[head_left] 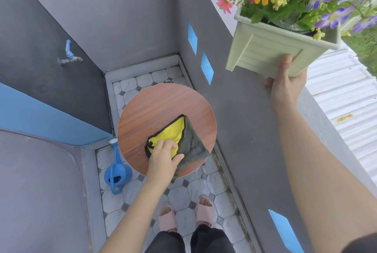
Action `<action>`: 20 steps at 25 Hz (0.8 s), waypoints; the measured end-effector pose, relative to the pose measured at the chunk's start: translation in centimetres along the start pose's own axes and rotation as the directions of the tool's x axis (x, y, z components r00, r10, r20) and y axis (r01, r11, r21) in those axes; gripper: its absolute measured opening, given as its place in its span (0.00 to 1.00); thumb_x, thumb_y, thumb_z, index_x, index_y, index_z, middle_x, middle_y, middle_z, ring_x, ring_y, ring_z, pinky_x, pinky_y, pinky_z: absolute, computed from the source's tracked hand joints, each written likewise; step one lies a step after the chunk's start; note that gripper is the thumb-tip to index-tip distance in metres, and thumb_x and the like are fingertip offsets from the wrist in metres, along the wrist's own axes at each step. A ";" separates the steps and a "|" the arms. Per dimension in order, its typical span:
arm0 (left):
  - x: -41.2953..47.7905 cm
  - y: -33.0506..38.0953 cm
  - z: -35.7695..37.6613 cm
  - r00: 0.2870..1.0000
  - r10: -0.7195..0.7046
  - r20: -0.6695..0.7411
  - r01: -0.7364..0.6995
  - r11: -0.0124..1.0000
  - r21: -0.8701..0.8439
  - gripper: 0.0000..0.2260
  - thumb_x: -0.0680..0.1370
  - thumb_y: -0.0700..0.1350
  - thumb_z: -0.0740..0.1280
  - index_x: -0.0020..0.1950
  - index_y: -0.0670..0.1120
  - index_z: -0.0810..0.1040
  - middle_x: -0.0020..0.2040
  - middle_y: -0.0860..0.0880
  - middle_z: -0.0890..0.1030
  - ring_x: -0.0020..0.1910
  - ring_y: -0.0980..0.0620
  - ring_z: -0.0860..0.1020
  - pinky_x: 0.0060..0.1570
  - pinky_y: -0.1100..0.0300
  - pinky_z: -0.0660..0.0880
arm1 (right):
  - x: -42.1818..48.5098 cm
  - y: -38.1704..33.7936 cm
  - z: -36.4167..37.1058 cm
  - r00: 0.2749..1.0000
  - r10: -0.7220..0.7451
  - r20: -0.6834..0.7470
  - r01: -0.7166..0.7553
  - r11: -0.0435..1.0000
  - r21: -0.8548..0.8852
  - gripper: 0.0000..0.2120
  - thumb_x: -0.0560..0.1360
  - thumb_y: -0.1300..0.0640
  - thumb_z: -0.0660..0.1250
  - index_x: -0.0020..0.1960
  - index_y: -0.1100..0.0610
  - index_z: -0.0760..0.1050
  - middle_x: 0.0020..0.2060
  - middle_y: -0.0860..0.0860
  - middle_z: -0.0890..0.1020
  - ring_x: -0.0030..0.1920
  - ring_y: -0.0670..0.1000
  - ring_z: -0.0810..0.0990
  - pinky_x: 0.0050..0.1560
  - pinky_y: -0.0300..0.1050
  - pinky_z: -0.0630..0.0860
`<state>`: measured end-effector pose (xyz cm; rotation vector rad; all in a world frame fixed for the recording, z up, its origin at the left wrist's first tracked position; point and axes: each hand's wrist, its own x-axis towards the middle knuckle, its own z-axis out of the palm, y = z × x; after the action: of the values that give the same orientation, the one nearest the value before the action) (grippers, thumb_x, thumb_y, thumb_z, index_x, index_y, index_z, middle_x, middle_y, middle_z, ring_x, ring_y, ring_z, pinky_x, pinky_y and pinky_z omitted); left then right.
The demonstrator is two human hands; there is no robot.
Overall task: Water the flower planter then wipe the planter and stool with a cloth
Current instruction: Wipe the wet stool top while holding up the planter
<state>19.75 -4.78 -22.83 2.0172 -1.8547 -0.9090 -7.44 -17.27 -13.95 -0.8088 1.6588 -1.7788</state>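
Evidently the stool-wiping step was in hand. The planter [265, 52], full of flowers, was held aloft at the right, well clear of the stool [155, 110], gripped by the right hand [285, 87] with the thumb up its side and the fingers under its base. The left hand [163, 158] pressed the cloth [179, 136] onto the round top with curled fingers. A watering can [117, 173] stood on the tiles beside the stool. The next move probably called for sweeping the cloth over the bare wood while keeping the planter level.

planter [265, 52]: one
stool [155, 107]: one
cloth [173, 133]: one
watering can [117, 173]: one
tap [69, 55]: one
hands: two, left hand [163, 160] and right hand [285, 84]
blue wall diamonds [207, 68]: three
sandals [166, 219]: two
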 end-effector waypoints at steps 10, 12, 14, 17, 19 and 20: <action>1.1 -1.2 -2.7 0.821 0.395 -0.413 -0.349 0.919 0.184 0.08 0.77 0.36 0.61 0.50 0.39 0.79 0.47 0.41 0.81 0.49 0.44 0.78 0.50 0.55 0.73 | -0.1 -0.1 0.0 1.000 0.008 -0.011 -0.008 1.000 -0.017 0.12 0.69 0.39 0.65 0.46 0.46 0.71 0.44 0.50 0.75 0.39 0.51 0.74 0.29 0.41 0.73; 1.5 -1.5 0.0 0.715 0.698 -0.038 -0.649 0.683 0.336 0.14 0.78 0.41 0.59 0.60 0.40 0.78 0.60 0.43 0.80 0.62 0.46 0.76 0.62 0.54 0.71 | -0.1 -0.2 0.0 1.000 -0.007 -0.008 0.007 1.000 -0.017 0.11 0.70 0.40 0.65 0.46 0.46 0.71 0.44 0.50 0.76 0.39 0.51 0.74 0.28 0.41 0.73; 2.6 -1.3 1.9 0.764 0.618 0.187 -0.634 0.662 0.401 0.21 0.80 0.51 0.53 0.70 0.44 0.70 0.70 0.47 0.71 0.71 0.48 0.66 0.66 0.47 0.67 | -0.2 -0.1 0.0 1.000 -0.013 -0.011 0.013 1.000 -0.016 0.08 0.74 0.43 0.65 0.47 0.46 0.70 0.43 0.48 0.75 0.39 0.50 0.74 0.27 0.40 0.73; 4.5 0.4 2.9 0.852 0.446 0.274 -0.524 0.719 0.456 0.24 0.80 0.56 0.47 0.75 0.50 0.59 0.76 0.52 0.59 0.75 0.50 0.53 0.70 0.41 0.56 | -0.2 0.0 -0.1 1.000 -0.014 -0.008 0.014 1.000 -0.011 0.10 0.72 0.42 0.64 0.46 0.46 0.70 0.43 0.49 0.75 0.38 0.49 0.74 0.27 0.39 0.73; 6.2 1.1 2.9 0.907 0.357 0.225 -0.422 0.775 0.471 0.25 0.80 0.58 0.44 0.77 0.53 0.52 0.78 0.55 0.51 0.76 0.51 0.46 0.71 0.41 0.47 | -0.2 0.1 -0.1 1.000 -0.011 -0.002 0.011 1.000 -0.010 0.12 0.70 0.40 0.64 0.46 0.47 0.70 0.43 0.50 0.74 0.38 0.48 0.74 0.27 0.39 0.73; 7.0 1.1 2.6 0.934 0.310 0.176 -0.357 0.801 0.481 0.25 0.80 0.58 0.44 0.77 0.54 0.50 0.78 0.56 0.49 0.77 0.51 0.44 0.71 0.42 0.45 | -0.2 0.1 0.0 1.000 -0.014 -0.001 0.014 1.000 -0.009 0.13 0.69 0.39 0.64 0.46 0.47 0.70 0.43 0.50 0.74 0.38 0.48 0.74 0.27 0.39 0.73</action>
<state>17.28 -11.11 -26.15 1.8124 -2.6128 -0.4422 -7.34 -17.15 -14.01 -0.8249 1.6675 -1.7826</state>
